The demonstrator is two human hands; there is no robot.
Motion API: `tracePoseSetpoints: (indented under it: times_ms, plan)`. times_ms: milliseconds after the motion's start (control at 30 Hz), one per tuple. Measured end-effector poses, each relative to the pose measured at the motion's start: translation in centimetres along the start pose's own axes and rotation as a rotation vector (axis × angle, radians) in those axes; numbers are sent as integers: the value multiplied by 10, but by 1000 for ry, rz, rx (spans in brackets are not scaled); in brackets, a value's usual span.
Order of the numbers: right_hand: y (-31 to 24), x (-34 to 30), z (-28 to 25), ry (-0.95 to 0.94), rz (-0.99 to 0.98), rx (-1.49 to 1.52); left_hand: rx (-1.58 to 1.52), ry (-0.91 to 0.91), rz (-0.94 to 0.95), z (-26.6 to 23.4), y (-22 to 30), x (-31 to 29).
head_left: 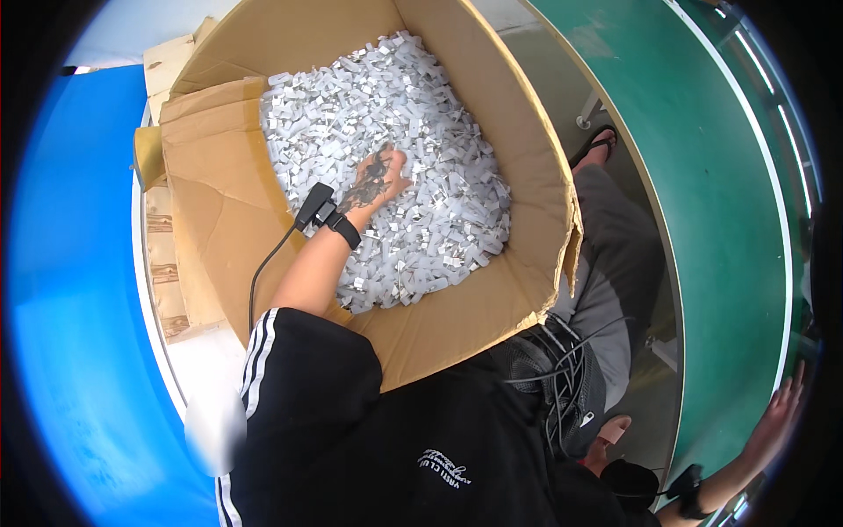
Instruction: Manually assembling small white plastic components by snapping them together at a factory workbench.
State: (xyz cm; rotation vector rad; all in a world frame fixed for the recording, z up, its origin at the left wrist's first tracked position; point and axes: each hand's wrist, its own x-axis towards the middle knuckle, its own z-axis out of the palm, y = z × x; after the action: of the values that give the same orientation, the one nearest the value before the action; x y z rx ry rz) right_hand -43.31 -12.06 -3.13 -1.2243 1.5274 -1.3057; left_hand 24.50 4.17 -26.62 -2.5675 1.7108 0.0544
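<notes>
My left hand [379, 180] reaches down into a large open cardboard box [518, 158]. A deep heap of small whitish, partly see-through plastic pieces [439, 220] fills the bottom, some with shiny metal-looking bits. The back of this hand, marked with dark patterns, faces up; its fingers go into the pieces and are hidden, so whether it grips any does not show. Far to the right, my right hand [780, 417] lies at the edge of a green tabletop [729, 263], with fingers stretched out and nothing seen in it.
A blue surface [79, 290] spans the left side, beside pale wooden slats [162, 263]. One box flap [206, 167] folds outward on the left. Black cables [562, 378] hang near my waist. A person's sandalled foot [599, 145] shows beneath the green table.
</notes>
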Motion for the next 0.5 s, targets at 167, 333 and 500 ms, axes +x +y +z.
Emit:
tracePoseSetpoints:
  times_ms: [167, 333, 500]
  plan:
    - [-5, -97, 22, -100, -172, -109, -519, -65, 168, 27, 57, 31]
    - [6, -125, 44, -80, -106, 38, -599, 8, 157, 56, 63, 29]
    - [16, -138, 60, -12, -51, 156, -537, -101, 214, 36, 69, 20]
